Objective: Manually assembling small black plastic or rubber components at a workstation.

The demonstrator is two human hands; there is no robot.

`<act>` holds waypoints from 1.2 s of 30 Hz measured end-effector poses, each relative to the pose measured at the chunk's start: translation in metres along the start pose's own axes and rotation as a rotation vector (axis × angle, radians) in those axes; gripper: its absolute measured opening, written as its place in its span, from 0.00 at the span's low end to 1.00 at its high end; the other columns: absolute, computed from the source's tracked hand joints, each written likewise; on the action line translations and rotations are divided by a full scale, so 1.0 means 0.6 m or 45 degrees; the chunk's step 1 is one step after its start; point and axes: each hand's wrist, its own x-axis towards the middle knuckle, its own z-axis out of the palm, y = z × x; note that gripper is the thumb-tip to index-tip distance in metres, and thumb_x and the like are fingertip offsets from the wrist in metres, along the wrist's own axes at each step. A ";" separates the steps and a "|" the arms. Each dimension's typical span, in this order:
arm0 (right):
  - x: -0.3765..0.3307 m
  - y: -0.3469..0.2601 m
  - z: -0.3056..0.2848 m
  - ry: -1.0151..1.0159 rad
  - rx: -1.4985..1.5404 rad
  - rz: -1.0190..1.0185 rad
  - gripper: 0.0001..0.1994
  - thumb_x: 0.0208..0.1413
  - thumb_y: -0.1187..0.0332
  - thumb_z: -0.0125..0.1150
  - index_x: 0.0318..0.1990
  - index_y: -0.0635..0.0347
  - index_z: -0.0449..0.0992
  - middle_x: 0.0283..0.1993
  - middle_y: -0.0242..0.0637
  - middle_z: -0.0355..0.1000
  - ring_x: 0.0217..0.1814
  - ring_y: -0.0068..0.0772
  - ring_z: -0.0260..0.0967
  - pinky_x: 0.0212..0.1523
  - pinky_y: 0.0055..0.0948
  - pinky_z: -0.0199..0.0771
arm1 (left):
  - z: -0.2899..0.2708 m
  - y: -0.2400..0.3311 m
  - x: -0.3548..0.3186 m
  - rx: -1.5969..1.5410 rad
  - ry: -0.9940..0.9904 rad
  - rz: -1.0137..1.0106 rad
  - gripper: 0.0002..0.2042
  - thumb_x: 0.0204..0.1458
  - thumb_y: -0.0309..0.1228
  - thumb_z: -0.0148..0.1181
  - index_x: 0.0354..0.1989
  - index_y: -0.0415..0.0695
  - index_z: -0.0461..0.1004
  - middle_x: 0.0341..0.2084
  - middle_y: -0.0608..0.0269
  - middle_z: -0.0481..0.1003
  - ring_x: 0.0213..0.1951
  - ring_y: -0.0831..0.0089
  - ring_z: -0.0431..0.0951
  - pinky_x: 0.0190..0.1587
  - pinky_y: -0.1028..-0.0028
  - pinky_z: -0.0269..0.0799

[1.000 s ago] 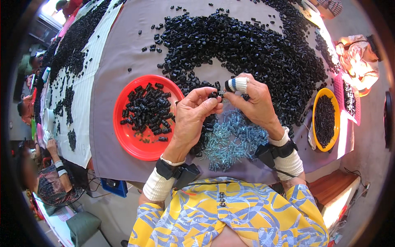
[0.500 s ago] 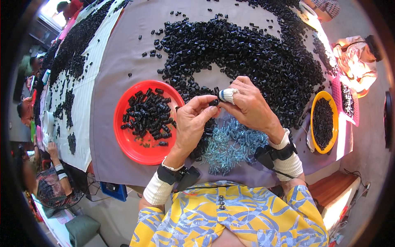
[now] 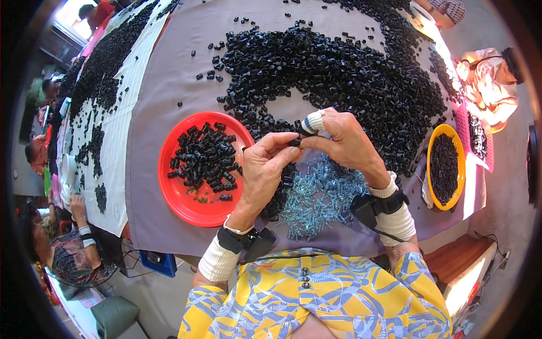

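Observation:
In front of me, my left hand [image 3: 265, 168] pinches a small black plastic part [image 3: 294, 142] between thumb and fingertips. My right hand [image 3: 343, 140] meets it there, its fingers closed at the part's right side; a white cloth sleeve with a blue band [image 3: 314, 121] covers one finger. Whether a second piece sits between the fingertips is hidden. Below both hands lies a heap of small silvery-blue coil springs [image 3: 322, 195]. A red round tray [image 3: 169, 195] left of my left hand holds several black barrel-shaped parts [image 3: 204, 155].
A large pile of black plastic pieces [image 3: 333, 73] spreads beyond my hands. On the right stand a yellow oval basket [image 3: 431, 169] of slim black pieces and a pink basket [image 3: 464, 133]. Other people sit around, including one at lower left [image 3: 79, 248]. More black pieces cover a white cloth [image 3: 121, 147].
My right hand's fingers have bent down closer against the black part, the covered finger curling in. My left hand keeps its pinch in nearly the same place.

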 end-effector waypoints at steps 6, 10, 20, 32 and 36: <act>0.007 0.001 -0.006 -0.007 -0.151 -0.192 0.10 0.43 0.67 0.64 0.24 0.63 0.71 0.22 0.44 0.66 0.28 0.49 0.64 0.34 0.39 0.63 | 0.004 0.004 -0.002 0.057 0.015 0.007 0.11 0.52 0.18 0.57 0.44 0.35 0.74 0.33 0.59 0.78 0.35 0.74 0.79 0.41 0.77 0.76; 0.012 -0.003 -0.012 -0.092 -0.205 -0.195 0.11 0.43 0.66 0.64 0.22 0.63 0.69 0.22 0.44 0.66 0.28 0.50 0.64 0.35 0.40 0.62 | 0.005 0.004 -0.002 0.054 0.019 0.015 0.11 0.51 0.18 0.57 0.44 0.34 0.74 0.33 0.59 0.78 0.35 0.74 0.79 0.41 0.77 0.76; 0.032 0.009 -0.014 -0.140 -0.136 -0.117 0.14 0.41 0.66 0.66 0.22 0.66 0.67 0.19 0.46 0.64 0.20 0.45 0.63 0.22 0.34 0.62 | 0.000 0.006 0.001 0.044 -0.014 0.044 0.10 0.52 0.18 0.57 0.43 0.34 0.74 0.34 0.57 0.78 0.35 0.73 0.79 0.41 0.76 0.76; 0.024 0.123 -0.008 -0.098 -0.776 -0.060 0.06 0.44 0.70 0.63 0.28 0.61 0.74 0.26 0.40 0.71 0.31 0.40 0.70 0.32 0.33 0.67 | -0.020 0.007 0.010 -0.300 -0.011 -0.066 0.10 0.55 0.22 0.55 0.46 0.35 0.71 0.35 0.54 0.77 0.36 0.70 0.79 0.41 0.71 0.77; 0.021 0.141 0.017 -0.204 -1.293 -0.167 0.03 0.43 0.70 0.60 0.28 0.55 0.77 0.33 0.33 0.71 0.42 0.35 0.65 0.44 0.36 0.61 | -0.021 0.018 0.004 -0.384 -0.036 -0.068 0.10 0.55 0.22 0.54 0.45 0.36 0.71 0.36 0.54 0.77 0.37 0.69 0.79 0.42 0.70 0.77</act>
